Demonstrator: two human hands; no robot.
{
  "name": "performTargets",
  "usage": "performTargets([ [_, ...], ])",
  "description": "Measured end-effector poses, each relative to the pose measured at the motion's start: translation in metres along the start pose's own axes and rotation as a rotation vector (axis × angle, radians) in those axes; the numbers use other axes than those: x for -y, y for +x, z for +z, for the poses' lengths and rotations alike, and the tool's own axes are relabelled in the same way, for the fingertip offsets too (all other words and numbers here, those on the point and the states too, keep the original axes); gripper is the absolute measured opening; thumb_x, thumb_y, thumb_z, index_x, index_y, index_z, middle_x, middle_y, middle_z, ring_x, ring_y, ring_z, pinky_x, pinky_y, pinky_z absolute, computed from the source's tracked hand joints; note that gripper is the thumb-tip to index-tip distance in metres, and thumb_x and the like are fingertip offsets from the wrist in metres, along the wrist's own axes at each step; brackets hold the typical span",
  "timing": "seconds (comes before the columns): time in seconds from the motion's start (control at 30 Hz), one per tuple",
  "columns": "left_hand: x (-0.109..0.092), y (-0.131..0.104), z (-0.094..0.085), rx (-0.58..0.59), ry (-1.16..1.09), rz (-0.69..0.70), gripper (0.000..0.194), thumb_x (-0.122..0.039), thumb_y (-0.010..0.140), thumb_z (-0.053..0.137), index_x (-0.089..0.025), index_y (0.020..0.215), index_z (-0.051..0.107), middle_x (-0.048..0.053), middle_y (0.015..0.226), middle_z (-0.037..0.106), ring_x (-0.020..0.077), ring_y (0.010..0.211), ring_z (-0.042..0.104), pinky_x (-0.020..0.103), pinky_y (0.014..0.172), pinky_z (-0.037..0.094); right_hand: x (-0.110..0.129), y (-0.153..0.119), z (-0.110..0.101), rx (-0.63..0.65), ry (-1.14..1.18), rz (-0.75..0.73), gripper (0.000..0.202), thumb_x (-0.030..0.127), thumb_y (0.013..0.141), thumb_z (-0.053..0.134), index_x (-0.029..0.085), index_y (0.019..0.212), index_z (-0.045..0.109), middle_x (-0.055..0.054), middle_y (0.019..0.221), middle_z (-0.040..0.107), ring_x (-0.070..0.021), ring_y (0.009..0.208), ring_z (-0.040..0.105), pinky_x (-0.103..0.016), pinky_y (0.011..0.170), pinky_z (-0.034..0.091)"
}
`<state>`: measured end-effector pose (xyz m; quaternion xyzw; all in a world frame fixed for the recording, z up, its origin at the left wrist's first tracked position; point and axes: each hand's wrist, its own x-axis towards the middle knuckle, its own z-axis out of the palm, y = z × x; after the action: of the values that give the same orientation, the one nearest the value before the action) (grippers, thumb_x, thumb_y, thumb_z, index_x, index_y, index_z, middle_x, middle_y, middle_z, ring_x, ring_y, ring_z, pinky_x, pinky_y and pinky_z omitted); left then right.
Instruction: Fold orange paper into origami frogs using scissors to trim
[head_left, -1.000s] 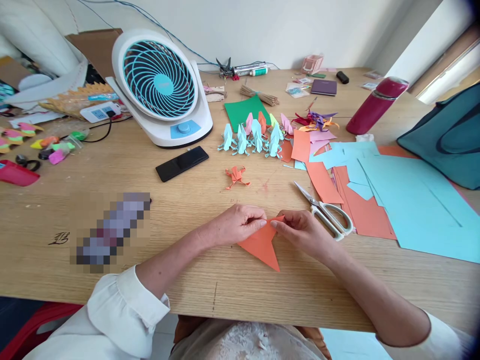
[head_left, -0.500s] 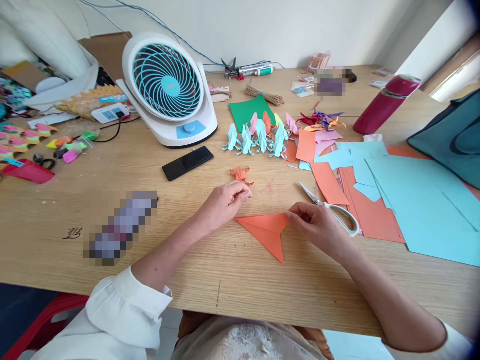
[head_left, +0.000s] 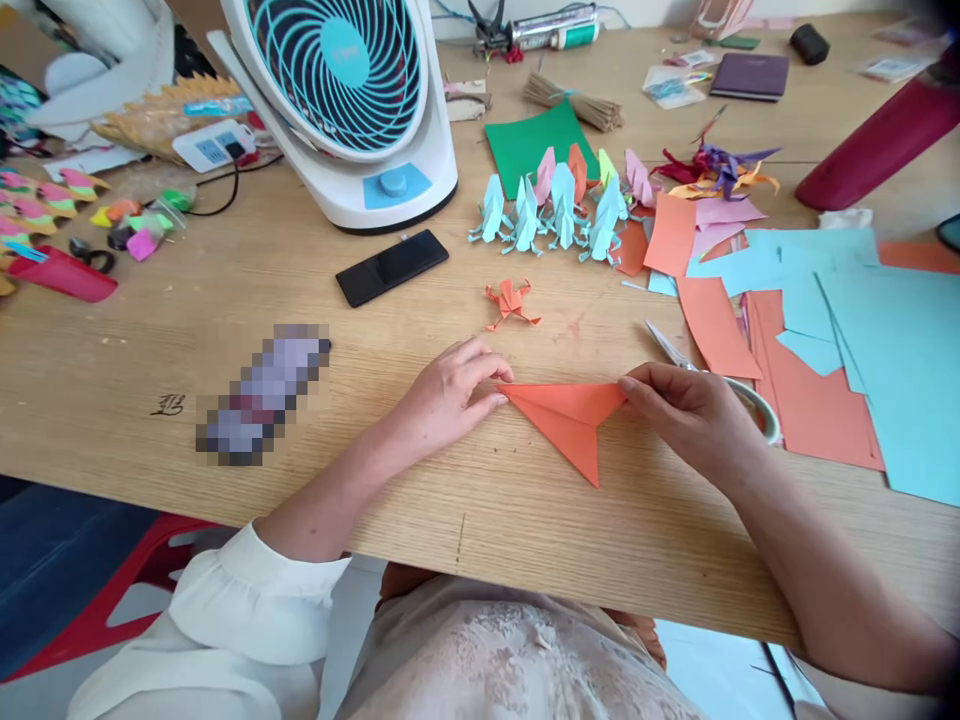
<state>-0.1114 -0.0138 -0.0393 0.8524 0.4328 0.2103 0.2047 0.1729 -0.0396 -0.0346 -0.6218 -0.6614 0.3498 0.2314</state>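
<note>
1. Wood-grained tabletop (head_left: 420, 490), seen from the head view, carries a white fan (head_left: 382, 120), a black phone (head_left: 392, 267) and small folded paper figures (head_left: 564, 207).
2. Folded orange paper (head_left: 564, 415) lies between the hands, near the orange paper frog (head_left: 511, 302).
3. Right hand (head_left: 694, 415) pinches its right corner, beside the scissors (head_left: 757, 405).
4. Left hand (head_left: 454, 395) has thumb and fingers at its left tip; whether they pinch, I cannot tell.

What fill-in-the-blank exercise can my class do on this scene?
1. The right hand pinches folded paper coloured ____.
2. Partly hidden by that hand is a pair of ____.
3. The sheet behind the light blue figures is ____.
4. The white appliance with the round grille is a ____.

orange; scissors; green; fan
</note>
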Motion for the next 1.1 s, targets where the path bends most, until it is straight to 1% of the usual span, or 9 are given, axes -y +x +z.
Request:
performTargets([
  [0.17, 0.000, 0.001, 0.005, -0.057, 0.103, 0.092, 0.004, -0.017, 0.093, 0.060, -0.018, 0.094, 0.063, 0.004, 0.096, 0.063, 0.0191, 0.096, 0.059, 0.032, 0.085, 0.046, 0.003, 0.000, -0.001, -0.013, -0.024, 0.014, 0.034, 0.046, 0.094, 0.050, 0.022, 0.074, 0.064, 0.002, 0.057, 0.045, -0.0128, 0.049, 0.036, -0.030, 0.051, 0.024],
  [0.3, -0.001, 0.001, 0.001, -0.107, 0.007, 0.097, 0.004, -0.021, 0.093, 0.062, -0.018, 0.092, 0.065, 0.001, 0.090, 0.066, 0.0154, 0.086, 0.059, 0.029, 0.081, 0.046, 0.003, -0.001, -0.001, -0.033, -0.070, 0.000, 0.030, 0.043, 0.094, 0.052, 0.022, 0.077, 0.066, 0.003, 0.054, 0.042, -0.0118, 0.048, 0.035, -0.030, 0.050, 0.022],
  [0.47, -0.007, 0.001, -0.003, -0.130, -0.189, -0.018, 0.003, -0.021, 0.089, 0.066, -0.018, 0.091, 0.066, -0.001, 0.085, 0.067, 0.0106, 0.070, 0.056, 0.025, 0.069, 0.044, 0.007, -0.003, -0.002, -0.025, -0.076, -0.006, 0.030, 0.042, 0.095, 0.052, 0.022, 0.077, 0.065, 0.004, 0.053, 0.041, -0.0107, 0.047, 0.034, -0.029, 0.048, 0.021],
  [0.6, -0.013, 0.002, -0.001, -0.164, -0.309, -0.040, 0.004, -0.022, 0.088, 0.067, -0.018, 0.090, 0.067, 0.000, 0.081, 0.067, 0.0104, 0.069, 0.057, 0.024, 0.065, 0.043, 0.011, -0.004, -0.003, -0.020, -0.053, -0.008, 0.029, 0.040, 0.094, 0.053, 0.022, 0.074, 0.064, 0.005, 0.053, 0.042, -0.0108, 0.049, 0.034, -0.028, 0.048, 0.023],
  [0.7, -0.016, 0.001, 0.001, -0.165, -0.447, -0.096, 0.011, -0.028, 0.089, 0.067, -0.018, 0.092, 0.067, 0.000, 0.081, 0.067, 0.0109, 0.070, 0.060, 0.023, 0.065, 0.046, 0.008, -0.003, -0.002, -0.012, -0.045, -0.007, 0.028, 0.040, 0.093, 0.054, 0.022, 0.075, 0.065, 0.005, 0.055, 0.045, -0.0111, 0.050, 0.036, -0.028, 0.049, 0.025],
  [0.8, -0.018, -0.001, 0.002, -0.112, -0.672, -0.191, 0.023, -0.039, 0.092, 0.064, -0.017, 0.100, 0.065, 0.002, 0.080, 0.070, 0.0128, 0.070, 0.065, 0.024, 0.064, 0.050, 0.003, -0.001, 0.000, -0.015, 0.003, -0.011, 0.025, 0.040, 0.092, 0.056, 0.022, 0.077, 0.066, 0.003, 0.062, 0.056, -0.0120, 0.053, 0.042, -0.028, 0.050, 0.029],
  [0.9, -0.022, -0.002, 0.004, -0.037, -0.849, -0.266, 0.035, -0.047, 0.089, 0.066, -0.016, 0.104, 0.064, 0.004, 0.079, 0.071, 0.0145, 0.069, 0.067, 0.024, 0.061, 0.051, 0.001, 0.000, 0.002, -0.032, 0.053, -0.010, 0.022, 0.038, 0.091, 0.058, 0.022, 0.079, 0.067, 0.001, 0.068, 0.062, -0.0128, 0.055, 0.047, -0.027, 0.050, 0.032],
  [0.97, -0.026, -0.002, 0.007, -0.019, -0.875, -0.326, 0.035, -0.047, 0.085, 0.070, -0.016, 0.101, 0.066, 0.003, 0.080, 0.070, 0.0125, 0.064, 0.063, 0.023, 0.058, 0.049, 0.004, -0.002, 0.004, -0.029, 0.072, -0.023, 0.021, 0.037, 0.091, 0.058, 0.022, 0.081, 0.067, 0.002, 0.066, 0.061, -0.0126, 0.054, 0.046, -0.027, 0.049, 0.032],
  [1.1, -0.033, 0.001, 0.013, -0.042, -0.755, -0.436, 0.024, -0.039, 0.080, 0.074, -0.016, 0.083, 0.068, -0.002, 0.073, 0.064, 0.0067, 0.053, 0.049, 0.020, 0.050, 0.039, 0.010, -0.008, 0.008, -0.010, 0.034, -0.090, 0.017, 0.031, 0.091, 0.057, 0.021, 0.082, 0.067, 0.003, 0.064, 0.060, -0.0125, 0.055, 0.049, -0.026, 0.051, 0.034],
])
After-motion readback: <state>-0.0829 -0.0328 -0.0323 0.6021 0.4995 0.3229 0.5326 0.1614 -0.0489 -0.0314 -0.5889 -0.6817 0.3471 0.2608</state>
